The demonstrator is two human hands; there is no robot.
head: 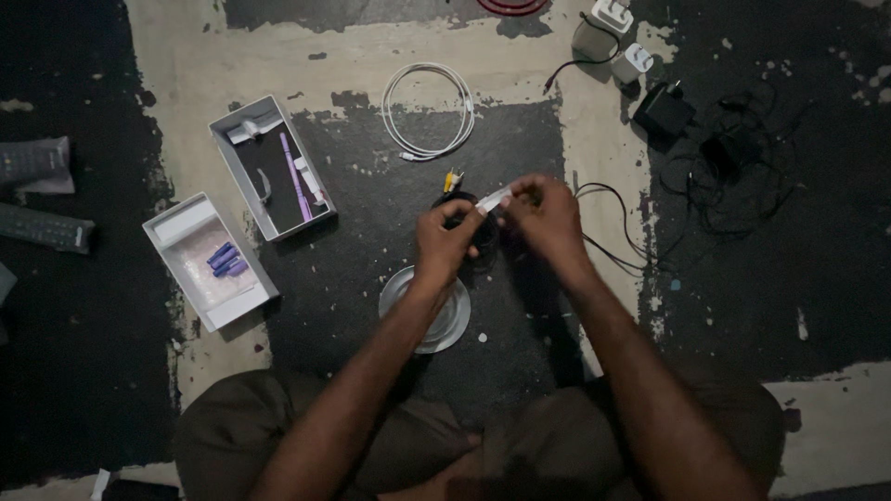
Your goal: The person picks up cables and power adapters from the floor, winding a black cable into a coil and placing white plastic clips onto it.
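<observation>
Both my hands meet over the floor in front of my knees. My left hand (444,243) and my right hand (543,211) pinch the two ends of a small white strip-like piece (493,198) held between them. Under the hands lies a dark coiled cable with yellow and red plugs (452,177). A round clear disc (436,325) rests on the floor beneath my left wrist.
Two open white boxes lie at left: one (272,167) holds slim purple and white tools, the other (209,262) holds small purple pieces. A coiled white cable (429,111) sits ahead. White plugs (631,63), a black adapter (665,113) and tangled black wires (733,176) lie right. Remotes (42,225) lie far left.
</observation>
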